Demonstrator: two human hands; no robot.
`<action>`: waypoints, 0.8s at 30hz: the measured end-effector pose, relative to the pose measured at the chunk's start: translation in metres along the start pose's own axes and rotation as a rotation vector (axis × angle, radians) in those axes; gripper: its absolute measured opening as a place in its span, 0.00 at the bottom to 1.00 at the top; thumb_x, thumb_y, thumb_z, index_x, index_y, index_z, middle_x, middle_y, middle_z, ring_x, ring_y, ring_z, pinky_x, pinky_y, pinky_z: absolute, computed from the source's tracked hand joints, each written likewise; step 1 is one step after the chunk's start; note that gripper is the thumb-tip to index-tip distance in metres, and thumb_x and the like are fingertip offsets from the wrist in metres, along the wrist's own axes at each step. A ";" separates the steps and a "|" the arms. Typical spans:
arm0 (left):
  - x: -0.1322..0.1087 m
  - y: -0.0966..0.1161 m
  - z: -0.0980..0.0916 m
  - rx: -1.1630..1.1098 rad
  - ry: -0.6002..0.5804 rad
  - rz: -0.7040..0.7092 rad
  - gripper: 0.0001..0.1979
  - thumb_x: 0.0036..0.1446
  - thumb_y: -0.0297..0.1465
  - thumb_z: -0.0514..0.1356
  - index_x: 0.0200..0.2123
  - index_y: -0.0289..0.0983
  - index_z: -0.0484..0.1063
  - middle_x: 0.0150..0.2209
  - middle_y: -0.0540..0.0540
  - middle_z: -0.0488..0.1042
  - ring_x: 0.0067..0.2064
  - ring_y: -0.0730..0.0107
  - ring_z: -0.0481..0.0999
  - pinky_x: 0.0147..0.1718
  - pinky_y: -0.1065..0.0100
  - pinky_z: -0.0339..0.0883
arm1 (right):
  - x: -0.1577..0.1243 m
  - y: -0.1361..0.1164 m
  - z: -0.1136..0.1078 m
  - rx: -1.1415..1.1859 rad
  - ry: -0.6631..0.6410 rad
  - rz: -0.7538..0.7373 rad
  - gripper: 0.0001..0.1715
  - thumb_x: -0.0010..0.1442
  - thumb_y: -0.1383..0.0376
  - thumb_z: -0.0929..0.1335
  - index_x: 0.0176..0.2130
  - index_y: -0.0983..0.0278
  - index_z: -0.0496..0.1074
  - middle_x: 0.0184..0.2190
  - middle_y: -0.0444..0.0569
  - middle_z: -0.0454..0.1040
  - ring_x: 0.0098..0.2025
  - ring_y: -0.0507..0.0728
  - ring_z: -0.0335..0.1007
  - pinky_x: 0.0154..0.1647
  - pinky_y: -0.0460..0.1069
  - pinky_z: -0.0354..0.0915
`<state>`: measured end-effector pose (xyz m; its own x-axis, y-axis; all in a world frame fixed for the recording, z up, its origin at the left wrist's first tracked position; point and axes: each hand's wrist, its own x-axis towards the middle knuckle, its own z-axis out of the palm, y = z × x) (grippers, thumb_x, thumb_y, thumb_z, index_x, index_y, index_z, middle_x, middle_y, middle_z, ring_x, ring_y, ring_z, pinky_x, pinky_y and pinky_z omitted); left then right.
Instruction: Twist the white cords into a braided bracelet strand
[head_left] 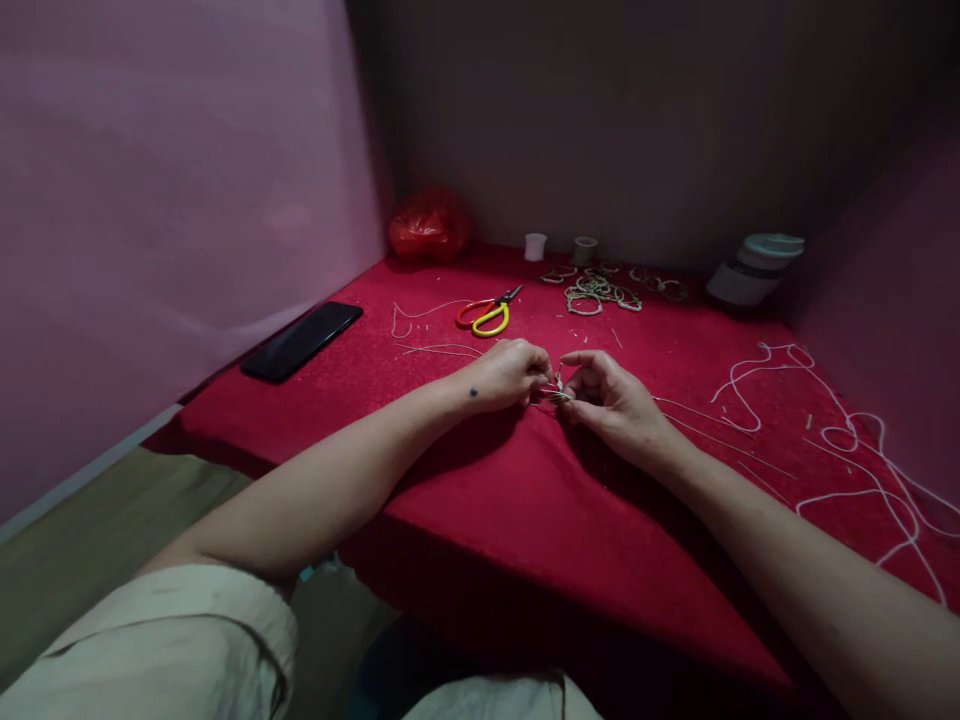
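Observation:
A small piece of braided cord point(559, 392), pale and greenish, is between my two hands just above the red cloth. My left hand point(516, 374) has its fingers pinched together on the cord's left side. Thumb and fingers of my right hand point(609, 400) close on its right side, with the index finger raised. Thin loose cord ends point(442, 349) trail left past my left hand, and more strands point(727, 425) run out to the right behind my right wrist. The exact knot is too small to make out.
Scissors point(491, 316) with red and yellow handles lie beyond my left hand. A phone point(304, 342) rests at left. Behind are a red plastic bag point(429, 225), a white spool point(535, 247), several braided cord loops point(592, 293) and a lidded container point(754, 270). White cord point(851, 430) spreads across the right.

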<state>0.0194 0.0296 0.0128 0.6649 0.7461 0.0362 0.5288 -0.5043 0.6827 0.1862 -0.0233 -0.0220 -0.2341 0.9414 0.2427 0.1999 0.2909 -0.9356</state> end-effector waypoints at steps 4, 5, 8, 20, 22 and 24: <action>0.000 -0.001 0.001 0.022 0.048 0.042 0.06 0.51 0.22 0.53 0.26 0.34 0.68 0.18 0.52 0.67 0.20 0.79 0.64 0.22 0.74 0.54 | 0.001 -0.002 0.000 0.034 -0.002 0.011 0.22 0.48 0.67 0.68 0.44 0.63 0.59 0.24 0.39 0.62 0.24 0.50 0.59 0.25 0.47 0.56; 0.000 -0.002 0.001 0.027 0.059 0.052 0.07 0.50 0.22 0.52 0.26 0.34 0.68 0.17 0.53 0.66 0.20 0.79 0.63 0.22 0.74 0.53 | 0.001 -0.003 0.000 0.048 -0.006 0.018 0.22 0.48 0.67 0.68 0.44 0.63 0.59 0.24 0.39 0.62 0.24 0.49 0.59 0.25 0.47 0.56; 0.001 -0.003 0.002 0.032 0.058 0.072 0.07 0.50 0.22 0.52 0.26 0.34 0.69 0.17 0.53 0.65 0.20 0.79 0.63 0.23 0.74 0.53 | 0.001 -0.004 0.000 0.095 -0.019 0.040 0.22 0.47 0.68 0.68 0.43 0.63 0.59 0.24 0.39 0.63 0.25 0.49 0.61 0.25 0.47 0.57; 0.006 -0.001 0.007 0.015 -0.003 0.103 0.07 0.50 0.23 0.54 0.24 0.32 0.70 0.21 0.50 0.69 0.24 0.78 0.66 0.25 0.73 0.56 | 0.002 0.000 0.000 0.123 0.018 0.067 0.24 0.47 0.67 0.70 0.43 0.63 0.58 0.23 0.39 0.65 0.23 0.49 0.63 0.23 0.47 0.59; 0.006 -0.001 0.007 0.005 -0.011 0.094 0.07 0.50 0.23 0.54 0.24 0.32 0.71 0.21 0.50 0.70 0.23 0.78 0.66 0.25 0.74 0.56 | 0.002 -0.001 0.000 0.127 0.025 0.082 0.25 0.47 0.66 0.70 0.43 0.62 0.57 0.23 0.39 0.65 0.23 0.49 0.63 0.23 0.47 0.59; 0.007 -0.001 0.007 -0.003 -0.013 0.087 0.07 0.50 0.24 0.55 0.24 0.32 0.71 0.20 0.50 0.69 0.23 0.78 0.65 0.24 0.74 0.55 | 0.003 -0.002 0.000 0.144 0.022 0.107 0.26 0.46 0.65 0.71 0.42 0.62 0.57 0.23 0.38 0.64 0.22 0.49 0.62 0.22 0.46 0.59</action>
<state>0.0272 0.0319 0.0074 0.7150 0.6939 0.0857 0.4675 -0.5656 0.6793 0.1857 -0.0214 -0.0197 -0.1973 0.9697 0.1444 0.0833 0.1634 -0.9830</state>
